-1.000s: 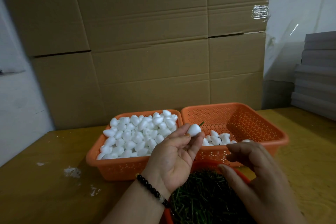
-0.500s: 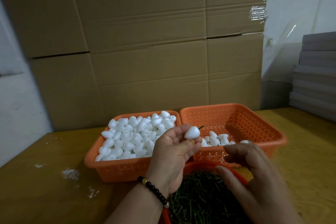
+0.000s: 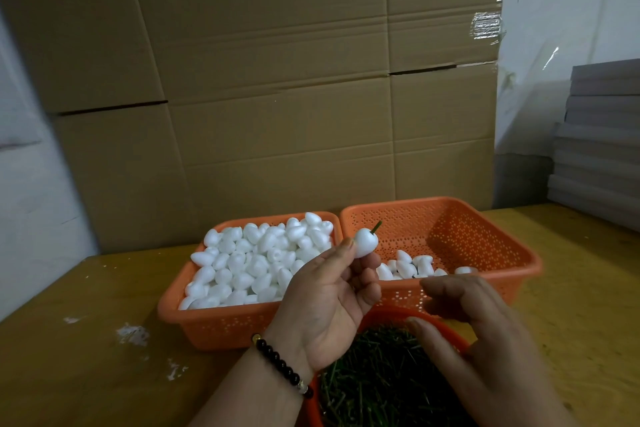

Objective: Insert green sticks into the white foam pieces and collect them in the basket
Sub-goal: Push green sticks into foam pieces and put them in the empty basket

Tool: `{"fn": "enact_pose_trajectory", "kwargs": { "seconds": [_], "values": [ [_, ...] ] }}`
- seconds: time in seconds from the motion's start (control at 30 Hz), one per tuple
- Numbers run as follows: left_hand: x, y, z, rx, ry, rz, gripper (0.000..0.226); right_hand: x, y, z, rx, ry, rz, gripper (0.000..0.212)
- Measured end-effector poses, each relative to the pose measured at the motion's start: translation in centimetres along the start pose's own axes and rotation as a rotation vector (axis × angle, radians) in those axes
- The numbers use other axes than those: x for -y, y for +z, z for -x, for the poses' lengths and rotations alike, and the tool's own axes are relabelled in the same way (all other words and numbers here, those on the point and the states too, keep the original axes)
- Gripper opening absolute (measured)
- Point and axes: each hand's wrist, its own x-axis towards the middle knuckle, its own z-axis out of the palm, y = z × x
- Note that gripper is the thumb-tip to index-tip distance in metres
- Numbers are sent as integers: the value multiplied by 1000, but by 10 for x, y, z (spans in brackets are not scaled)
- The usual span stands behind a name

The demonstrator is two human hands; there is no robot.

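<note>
Foam piece [image 3: 365,242], frame centre, pinched by left hand [image 3: 330,302], now raised with stick [image 3: 376,226] showing: ready for right basket [image 3: 519,258]; right hand [image 3: 485,340], loosely curled and holding nothing, over sticks [image 3: 381,378].

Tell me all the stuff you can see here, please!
foam piece with green stick: one, white, held up in the fingers
left basket: one, orange, heaped with white foam pieces
right basket: one, orange, few foam pieces inside
round bowl: one, orange, nearest, full of green sticks
table: one, yellowish wood
cardboard boxes: brown, behind
grey boards: stacked, right
bracelet: dark beads, left wrist
left hand: pinches the foam piece
right hand: over the bowl
</note>
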Motion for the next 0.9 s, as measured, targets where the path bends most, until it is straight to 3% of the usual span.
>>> {"fn": "enact_pose_trajectory", "kwargs": {
  "seconds": [0.27,0.53,0.77,0.9],
  "values": [
    [7,0,-7,-113,-54,53,24,3,-1,0,56,6,34,31],
    [12,4,-8,-62,-86,132,20,3,-1,0,78,-9,27,27],
    [9,2,-8,-45,-71,160,36,5,-1,0,105,4,14,24],
    [0,-2,-9,-40,1,50,51,8,-4,-2,183,-2,69,22]
  ]
}}
